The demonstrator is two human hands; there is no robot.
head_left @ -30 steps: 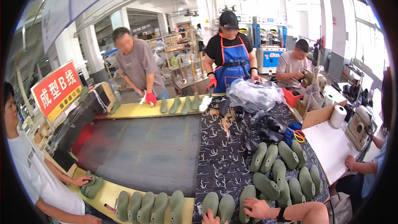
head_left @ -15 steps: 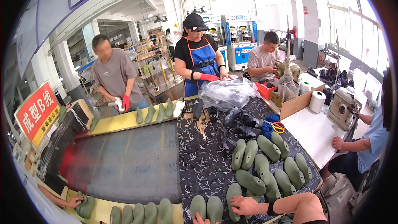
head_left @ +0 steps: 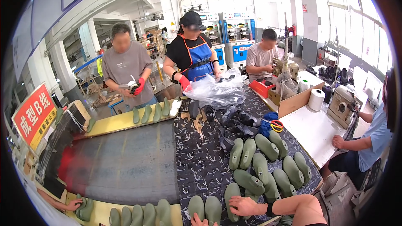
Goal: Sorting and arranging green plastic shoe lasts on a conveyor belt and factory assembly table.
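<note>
At the bottom edge my left hand [head_left: 198,220] has its fingers against the lower end of a green shoe last [head_left: 196,207]. A second shoe last [head_left: 213,210] stands right beside it. My right hand [head_left: 243,205], with a black band on the wrist, curls its fingers over another green shoe last [head_left: 231,193] just to the right. Part of my left hand is cut off by the frame. Several more green shoe lasts [head_left: 248,181] lie in a cluster beyond my right hand, some with a round hole showing.
Dark shoe uppers [head_left: 249,119] and yellow-handled scissors [head_left: 276,126] lie beyond the lasts on the patterned table cover [head_left: 197,163]. A grey conveyor belt [head_left: 125,163] runs at left. Co-workers stand opposite, one at a plastic bag [head_left: 220,92]; another's hand [head_left: 74,204] touches lasts at lower left.
My hands stay on the lasts with little movement. Across the table, the co-worker at left has raised a shoe piece, and the aproned co-worker has pulled the plastic bag left. The view shifts slightly.
</note>
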